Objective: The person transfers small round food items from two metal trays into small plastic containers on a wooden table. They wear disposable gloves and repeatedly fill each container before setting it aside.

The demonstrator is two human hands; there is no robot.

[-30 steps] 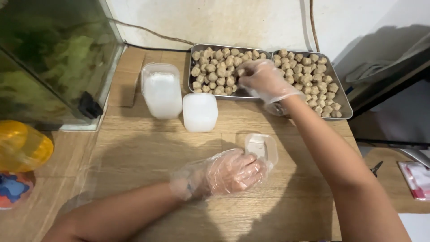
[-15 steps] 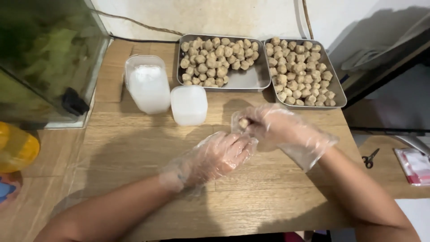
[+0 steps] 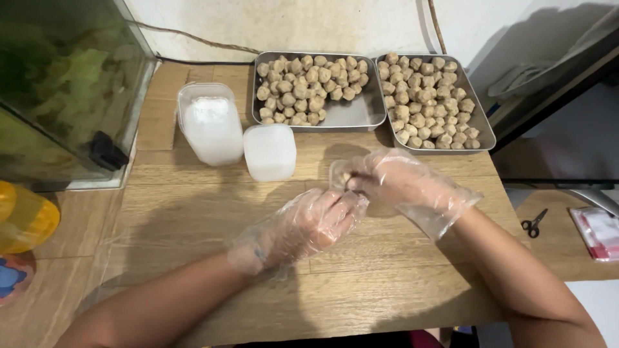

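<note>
— Our fingers (image 3: 361, 183) first: the right hand (image 3: 400, 183) has them pressed together around a small brown ball (image 3: 346, 177), pinching it at the mouth of a little clear plastic tub (image 3: 338, 173). The left hand (image 3: 309, 225) curls its fingers against the tub from below, steadying it just above the counter (image 3: 193, 219).

— So both of ours are occupied. How do we judge the ball will handle?

— Soft, we'd say, and probably a bit tacky (hence the thin plastic gloves). It looks light; a firm squeeze could dent it, so a gentle pinch across its middle suits it best.

— And the tub?

— Thin-walled and flimsy by the look of it, likely to buckle if gripped hard. We'd hold it by the sides near the rim, as the left hand seems to.

— Where are the rest?

— Two metal trays at the far edge: the left tray (image 3: 361, 116) partly filled, the right tray (image 3: 480, 129) nearly full. Beside them stand a stack of tubs (image 3: 209, 125) and a single white tub (image 3: 269, 151).
</note>
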